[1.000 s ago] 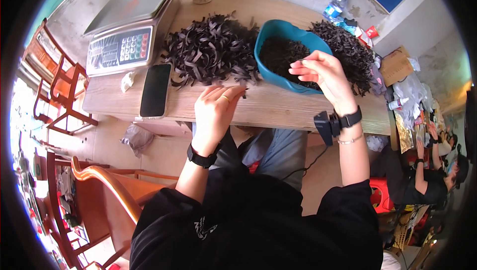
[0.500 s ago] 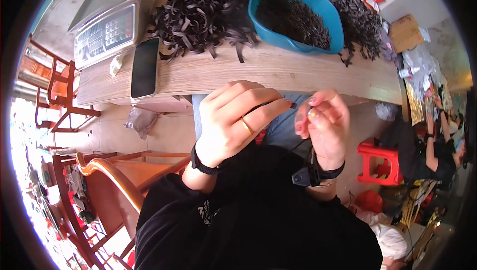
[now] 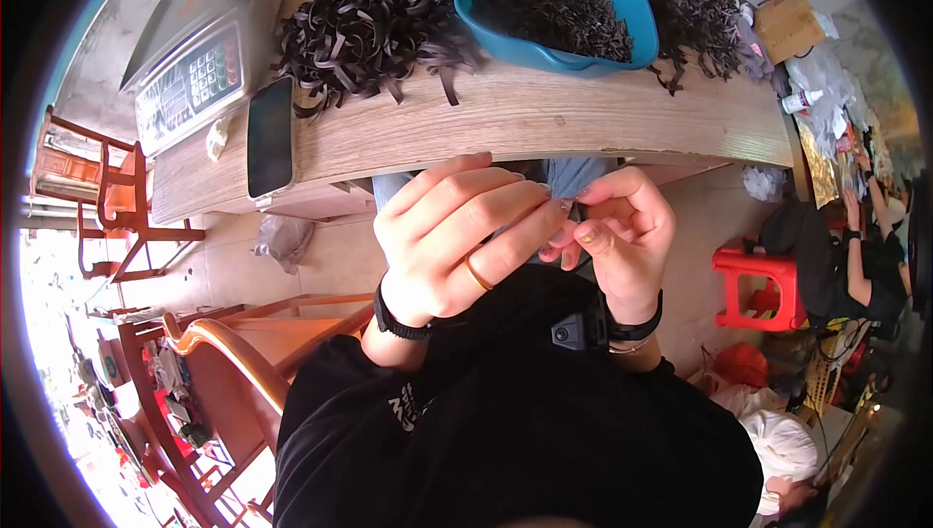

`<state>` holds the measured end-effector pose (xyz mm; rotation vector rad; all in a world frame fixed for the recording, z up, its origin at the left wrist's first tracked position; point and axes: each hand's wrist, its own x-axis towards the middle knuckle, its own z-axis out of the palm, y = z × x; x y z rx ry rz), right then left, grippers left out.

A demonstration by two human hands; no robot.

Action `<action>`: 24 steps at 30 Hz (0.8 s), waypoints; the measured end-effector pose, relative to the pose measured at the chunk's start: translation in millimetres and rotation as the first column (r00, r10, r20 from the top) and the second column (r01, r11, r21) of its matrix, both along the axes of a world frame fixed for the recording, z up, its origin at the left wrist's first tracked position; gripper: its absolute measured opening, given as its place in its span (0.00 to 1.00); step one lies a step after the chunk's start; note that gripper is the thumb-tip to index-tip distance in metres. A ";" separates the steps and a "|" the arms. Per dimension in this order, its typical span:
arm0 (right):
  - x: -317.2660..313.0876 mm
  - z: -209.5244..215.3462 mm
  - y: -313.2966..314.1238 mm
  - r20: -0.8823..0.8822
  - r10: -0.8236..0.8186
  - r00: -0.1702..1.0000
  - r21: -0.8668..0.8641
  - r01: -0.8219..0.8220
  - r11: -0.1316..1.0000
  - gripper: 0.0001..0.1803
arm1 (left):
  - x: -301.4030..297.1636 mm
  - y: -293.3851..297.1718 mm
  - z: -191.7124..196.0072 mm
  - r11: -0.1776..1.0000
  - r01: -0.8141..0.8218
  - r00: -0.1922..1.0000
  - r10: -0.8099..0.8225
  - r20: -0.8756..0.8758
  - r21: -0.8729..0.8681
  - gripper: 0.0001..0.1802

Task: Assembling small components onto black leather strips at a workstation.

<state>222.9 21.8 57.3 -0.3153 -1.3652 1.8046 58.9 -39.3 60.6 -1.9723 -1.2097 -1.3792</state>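
My left hand [image 3: 457, 236] and right hand [image 3: 617, 236] meet at the centre of the frame, fingertips pinched together on something too small to make out. The heap of dark strips [image 3: 374, 27] lies well above them on the wooden table [image 3: 544, 115], left of the blue bowl [image 3: 554, 8].

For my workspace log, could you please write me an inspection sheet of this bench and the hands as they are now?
Surface: wooden bench, edge bare.
Job's things: heap of dark strips; blue bowl of dark pieces; anything pinched between the hands is too small to tell.
Clutter: phone, weighing scale.
Grips: left hand and right hand, fingertips meeting below the bench edge.
Cables: nothing seen.
Surroundings: red stool, wooden chairs.
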 end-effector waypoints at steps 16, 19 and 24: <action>-3.9 -6.3 0.9 0.143 -0.139 0.980 0.135 0.120 0.984 0.11 | 8.3 4.1 -2.0 0.982 0.081 0.975 -0.042 0.218 -0.173 0.16; -3.2 -5.9 3.3 0.139 -0.119 0.983 0.103 0.105 0.989 0.11 | 0.2 8.4 -6.8 0.970 0.172 0.967 -0.133 0.217 -0.172 0.18; -5.8 -5.6 2.5 0.140 -0.092 0.986 0.102 0.078 0.992 0.11 | 1.4 1.1 -12.6 0.957 0.259 0.922 -0.205 0.329 -0.130 0.18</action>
